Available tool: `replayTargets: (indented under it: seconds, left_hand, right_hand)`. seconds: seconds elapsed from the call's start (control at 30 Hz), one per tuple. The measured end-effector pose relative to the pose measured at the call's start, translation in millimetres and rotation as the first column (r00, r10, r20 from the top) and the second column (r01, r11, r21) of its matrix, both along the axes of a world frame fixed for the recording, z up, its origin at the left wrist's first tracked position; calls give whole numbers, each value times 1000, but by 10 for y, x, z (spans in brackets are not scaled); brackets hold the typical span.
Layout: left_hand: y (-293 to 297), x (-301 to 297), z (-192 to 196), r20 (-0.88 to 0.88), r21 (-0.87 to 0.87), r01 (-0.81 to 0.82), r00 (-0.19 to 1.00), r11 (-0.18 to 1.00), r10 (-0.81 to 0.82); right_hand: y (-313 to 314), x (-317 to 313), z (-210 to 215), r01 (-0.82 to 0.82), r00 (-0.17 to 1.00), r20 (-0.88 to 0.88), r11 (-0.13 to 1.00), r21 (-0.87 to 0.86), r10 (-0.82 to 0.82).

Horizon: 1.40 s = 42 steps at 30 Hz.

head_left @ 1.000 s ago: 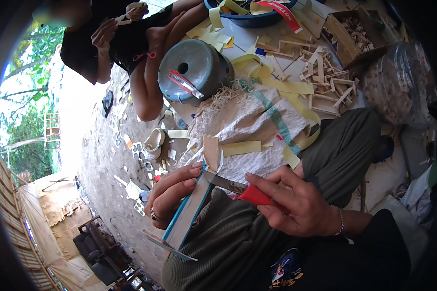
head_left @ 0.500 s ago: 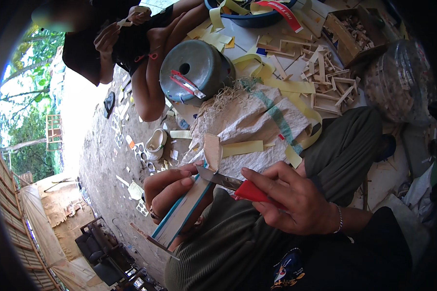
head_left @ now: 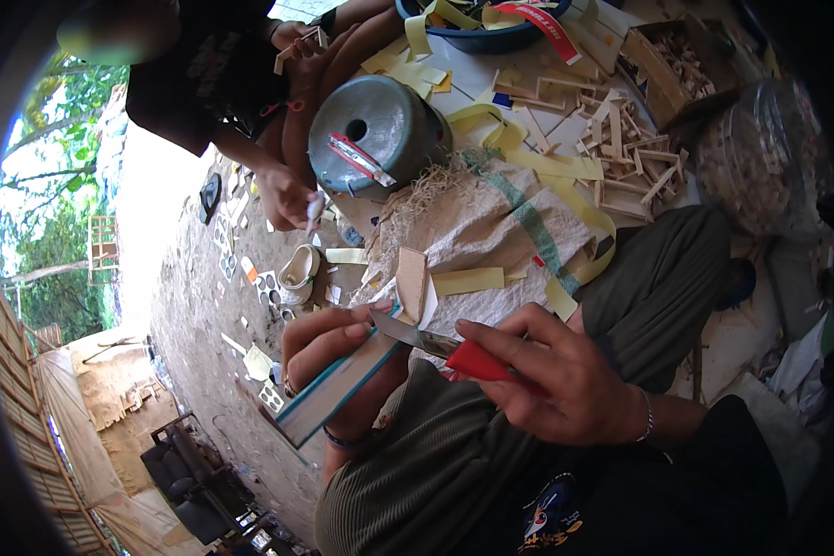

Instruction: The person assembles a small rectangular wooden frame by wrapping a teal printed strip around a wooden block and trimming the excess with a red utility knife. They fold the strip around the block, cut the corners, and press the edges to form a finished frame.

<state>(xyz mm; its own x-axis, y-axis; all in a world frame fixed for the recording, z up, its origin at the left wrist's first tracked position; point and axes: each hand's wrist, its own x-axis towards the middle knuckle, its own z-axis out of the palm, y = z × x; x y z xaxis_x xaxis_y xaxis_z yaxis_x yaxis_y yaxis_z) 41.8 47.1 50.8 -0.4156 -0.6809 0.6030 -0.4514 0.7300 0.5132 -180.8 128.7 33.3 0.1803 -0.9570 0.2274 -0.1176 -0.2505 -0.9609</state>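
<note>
My left hand [head_left: 329, 347] is closed around a long, narrow strip piece [head_left: 338, 385] with a pale face and teal edges, held slanting above my lap. At its far end a brown board flap [head_left: 411, 278] stands up, with a white sliver beside it. My right hand [head_left: 556, 385] grips a red-handled knife [head_left: 482, 361]. Its metal blade lies across the strip's far end, near my left fingertips and the foot of the flap. Whether the edge is cutting in, I cannot tell.
Ahead, a grey-green drum-shaped block [head_left: 361, 130] carries a red cutter [head_left: 360, 159]. A white woven sack [head_left: 463, 232] lies before me. Small wooden frames [head_left: 630, 153] are heaped at right. Another person's hand [head_left: 287, 196] holds a small white bottle [head_left: 315, 211] near a whitish cup [head_left: 298, 275].
My strip has tilted slightly and its flap shows its brown face more. The other person's hand has come down toward the floor with the white bottle.
</note>
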Motion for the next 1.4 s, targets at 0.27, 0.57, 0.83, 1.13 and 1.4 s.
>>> replayTargets:
  seconds: [0.27,0.57,0.83,1.13,1.4]
  left_hand:
    - [55,-13,-51,-497,587,122,835,801,237]
    - [-9,-129,-53,-628,777,557,644,295,437]
    - [-44,-195,-127,-561,779,624,652,59,510]
    - [-11,-263,-91,-579,756,654,680,-16,449]
    - [-7,-250,-189,-600,779,625,723,46,341]
  right_hand:
    - [26,-159,-754,306,935,-208,949,69,-287]
    - [32,-134,-2259,153,616,-784,988,17,-82]
    - [-240,-214,-815,256,809,-390,861,-440,-440]
    - [-483,-208,-84,43,868,-385,819,-572,-315]
    - [-498,-229,-158,2,909,-376,904,-427,-180]
